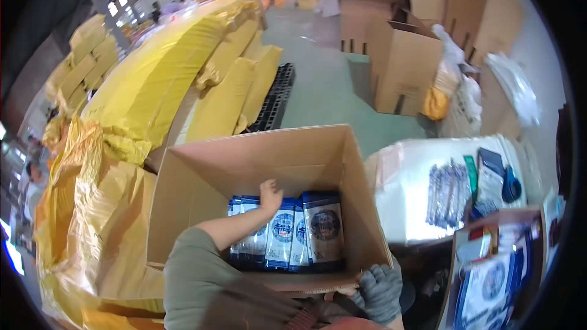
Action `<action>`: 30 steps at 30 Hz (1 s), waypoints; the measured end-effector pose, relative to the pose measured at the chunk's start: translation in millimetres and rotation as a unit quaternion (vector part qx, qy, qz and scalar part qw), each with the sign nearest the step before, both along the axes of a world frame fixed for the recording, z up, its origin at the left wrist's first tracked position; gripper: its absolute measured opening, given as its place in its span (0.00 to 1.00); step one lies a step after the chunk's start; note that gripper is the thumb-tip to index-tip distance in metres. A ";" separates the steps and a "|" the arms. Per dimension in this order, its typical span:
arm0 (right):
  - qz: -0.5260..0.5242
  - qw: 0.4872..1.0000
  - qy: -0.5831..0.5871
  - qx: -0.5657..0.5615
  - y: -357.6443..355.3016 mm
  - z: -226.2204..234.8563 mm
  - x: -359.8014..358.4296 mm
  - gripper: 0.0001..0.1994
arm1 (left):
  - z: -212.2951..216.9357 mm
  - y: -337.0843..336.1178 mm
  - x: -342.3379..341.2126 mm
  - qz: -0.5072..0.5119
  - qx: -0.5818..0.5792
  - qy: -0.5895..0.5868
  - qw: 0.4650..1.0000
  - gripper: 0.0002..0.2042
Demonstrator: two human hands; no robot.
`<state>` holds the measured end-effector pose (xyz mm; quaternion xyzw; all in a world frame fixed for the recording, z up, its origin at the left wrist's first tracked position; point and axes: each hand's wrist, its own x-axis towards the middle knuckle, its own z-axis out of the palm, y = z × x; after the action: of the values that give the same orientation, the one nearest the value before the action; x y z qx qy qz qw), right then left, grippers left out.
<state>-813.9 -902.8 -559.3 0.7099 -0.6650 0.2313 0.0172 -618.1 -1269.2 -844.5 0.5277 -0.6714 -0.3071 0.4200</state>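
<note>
A large open cardboard box (257, 159) stands right in front of me. Blue-and-white printed packets (282, 232) stand in a row on its bottom. My left hand (271, 195), bare, reaches into the box above the packets' far edges. Its fingers are curled closed, and whatever they may hold is hidden. My right hand (379, 293), in a grey glove, grips the box at its near right corner, fingers bent over the rim.
Yellow woven sacks (165, 61) are piled at the left. A white wrapped bundle (397, 195) at the right bears clear-wrapped items (449, 192) and a tape dispenser (511, 184). A second box (449, 269) holds similar packets. Empty cartons (406, 64) stand beyond.
</note>
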 end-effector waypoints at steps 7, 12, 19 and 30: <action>-0.199 0.974 -0.066 -0.088 125.1 -28.5 20.5 0.27 | 335.9 190.5 -136.7 -0.523 -0.107 0.090 0.841 0.17; -0.548 0.822 -0.097 -0.121 311.5 -56.7 88.3 0.17 | 380.6 323.6 -158.0 -0.758 -0.014 0.039 0.651 0.20; -0.938 0.289 0.132 -0.139 534.6 -155.3 246.9 0.21 | 289.1 601.3 -184.7 -0.929 0.104 -0.047 0.352 0.26; -0.847 0.526 0.061 -0.031 576.9 -103.9 136.5 0.37 | 212.3 946.7 -181.4 -0.829 -0.156 -0.136 0.519 0.45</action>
<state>-677.5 -326.0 -663.2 -0.1764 -0.9434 0.0850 0.2676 -799.5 -322.5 -632.2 -0.3062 -0.8912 -0.3316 -0.0457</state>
